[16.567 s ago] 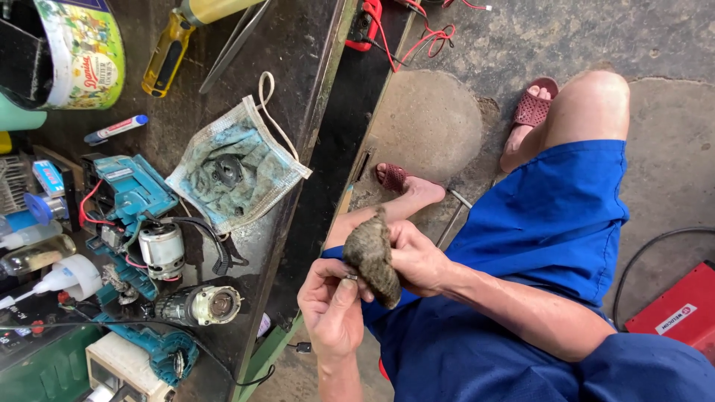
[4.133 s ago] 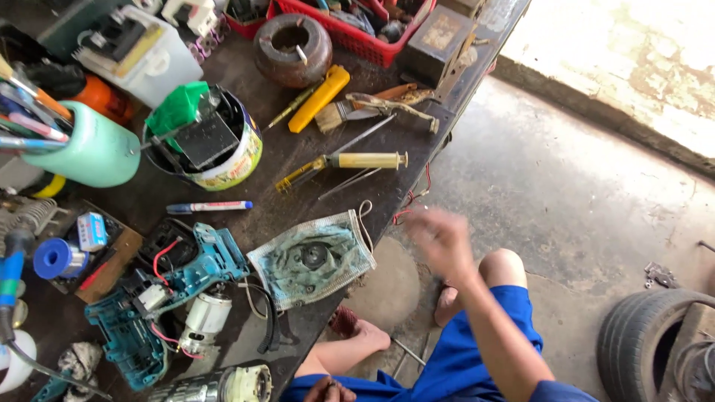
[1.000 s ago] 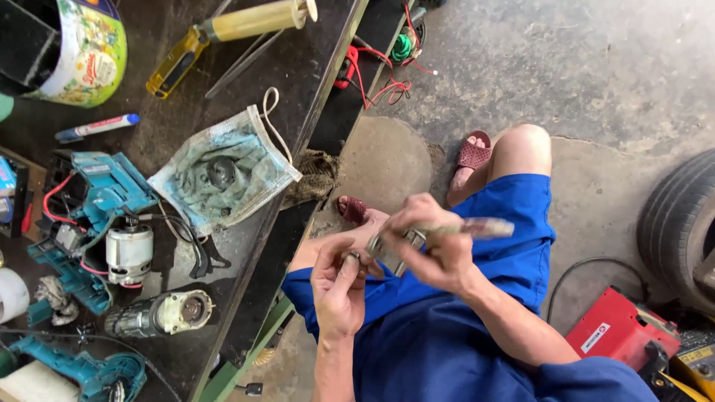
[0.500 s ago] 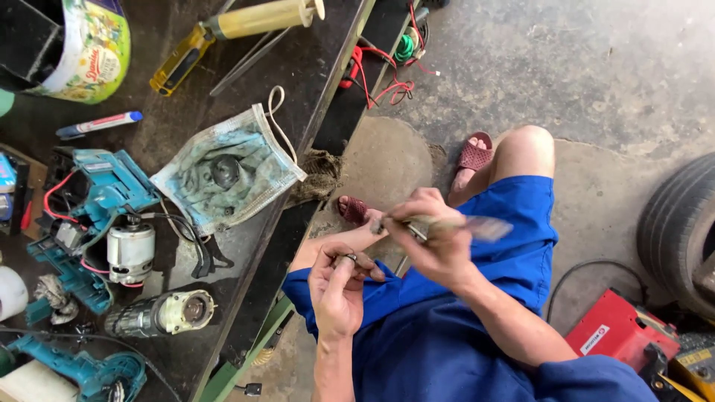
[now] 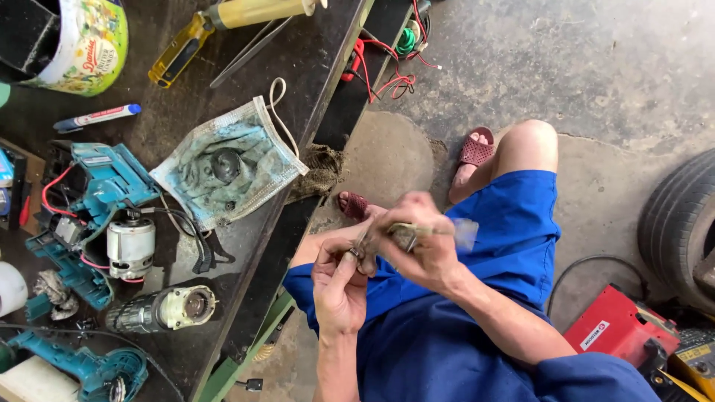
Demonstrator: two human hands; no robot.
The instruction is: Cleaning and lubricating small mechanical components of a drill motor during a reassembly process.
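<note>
Seated person in blue shorts, hands raised over the lap, just off the counter's edge.

Left hand (image 5: 339,286): fingers curled together, pinching a small metal part (image 5: 357,251) between thumb and forefinger (too small and blurred to say what kind). Right hand (image 5: 417,242): closed around a slim tool with a pale handle (image 5: 447,231), handle end pointing out to the right and blurred. The tool's working end meets the small part where the two hands touch.

Below the hands: concrete floor, one foot in a dark red sandal (image 5: 477,147), another sandal (image 5: 350,202) near the counter's edge.

Counter (image 5: 186,126), dark and grimy, to the left. Nearest the hands, a grey motor and gearbox unit (image 5: 160,311) lying on its side. Beside it, an opened teal drill housing (image 5: 89,201) with red wires and a silver motor can (image 5: 130,247) sitting in it. Another teal shell half (image 5: 89,368) at the bottom corner.

Middle of the counter: a stained blue face mask (image 5: 227,164) spread flat, a dark round gear part (image 5: 226,164) resting on it.

Farther up: a marker pen (image 5: 97,117), a yellow-handled screwdriver (image 5: 175,50), a yellowish syringe-like tube (image 5: 257,11), a printed round tin (image 5: 82,45).

Far right: a tyre (image 5: 678,223), a red machine case (image 5: 618,339).
</note>
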